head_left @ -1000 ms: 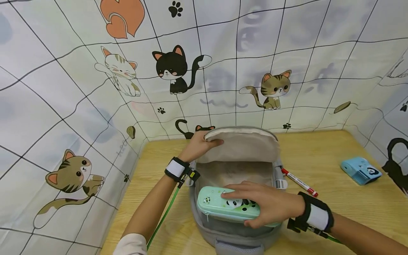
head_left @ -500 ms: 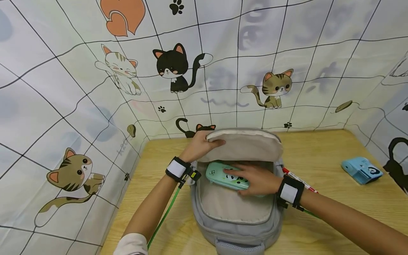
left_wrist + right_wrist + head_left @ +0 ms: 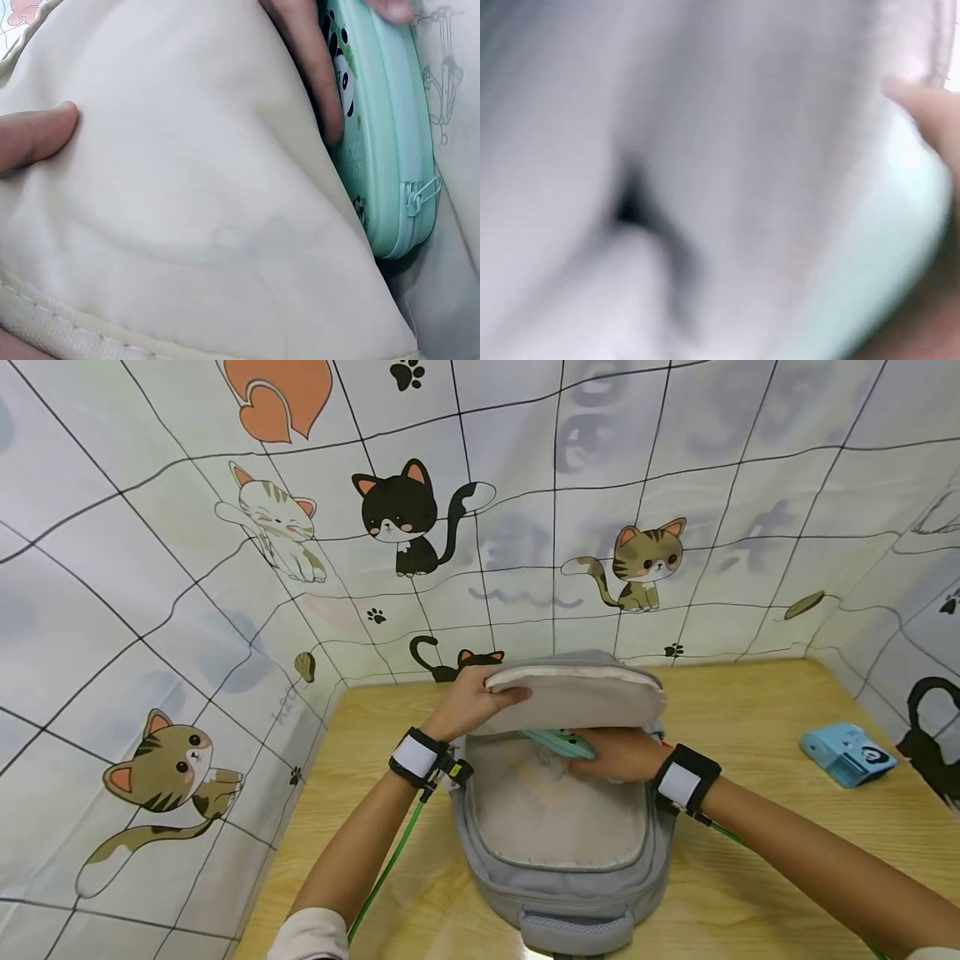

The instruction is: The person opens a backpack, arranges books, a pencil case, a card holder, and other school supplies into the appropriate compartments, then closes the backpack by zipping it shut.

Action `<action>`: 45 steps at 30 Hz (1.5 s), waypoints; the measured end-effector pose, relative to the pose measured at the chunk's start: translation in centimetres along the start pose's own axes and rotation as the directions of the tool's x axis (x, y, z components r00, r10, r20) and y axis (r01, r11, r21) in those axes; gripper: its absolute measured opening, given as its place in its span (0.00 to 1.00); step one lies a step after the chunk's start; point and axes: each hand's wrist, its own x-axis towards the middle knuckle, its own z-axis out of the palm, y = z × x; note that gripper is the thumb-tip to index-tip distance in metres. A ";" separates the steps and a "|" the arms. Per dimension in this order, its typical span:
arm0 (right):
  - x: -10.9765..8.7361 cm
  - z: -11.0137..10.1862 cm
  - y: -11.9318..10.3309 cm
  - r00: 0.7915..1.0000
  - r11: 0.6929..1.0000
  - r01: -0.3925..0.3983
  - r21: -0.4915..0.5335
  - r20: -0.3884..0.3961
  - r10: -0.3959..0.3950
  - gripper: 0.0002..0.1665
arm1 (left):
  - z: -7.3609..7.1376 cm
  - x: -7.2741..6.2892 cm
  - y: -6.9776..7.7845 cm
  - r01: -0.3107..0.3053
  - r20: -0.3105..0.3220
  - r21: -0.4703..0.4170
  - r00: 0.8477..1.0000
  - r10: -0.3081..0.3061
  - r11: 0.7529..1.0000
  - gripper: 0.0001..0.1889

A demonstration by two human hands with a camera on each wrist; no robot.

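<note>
A grey backpack [image 3: 480, 868] lies unzipped on the table, its pale lining showing. My left hand [image 3: 474, 700] pinches the left edge of the raised flap [image 3: 581, 700], its thumb on the lining. Under that flap, my right hand [image 3: 617, 753] grips a mint-green pencil case [image 3: 561, 742] with a panda print. From the left wrist, the pencil case [image 3: 382, 127] shows its zip side, fingers on its printed face and a thumb tip at its other side. The right wrist view is blurred, with part of the case at its right. The flap hides the case's far part.
A light-blue box-shaped item [image 3: 847, 753] with a panda picture stands at the table's right. A cat-print curtain [image 3: 525, 527] hangs behind and beside the wooden table [image 3: 750, 718]. Green cables [image 3: 382, 877] run along the forearms.
My right hand has carried the pencil case from the backpack's near part away and in under the flap. The left hand stays on the flap, which now leans lower. The red marker is now mostly covered.
</note>
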 end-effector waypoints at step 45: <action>-12.9 -11.7 6.6 0.945 0.935 -0.317 0.161 -0.035 0.326 0.25 | 0.1 -1.9 2.9 -0.116 0.027 0.015 0.993 0.115 0.993 0.04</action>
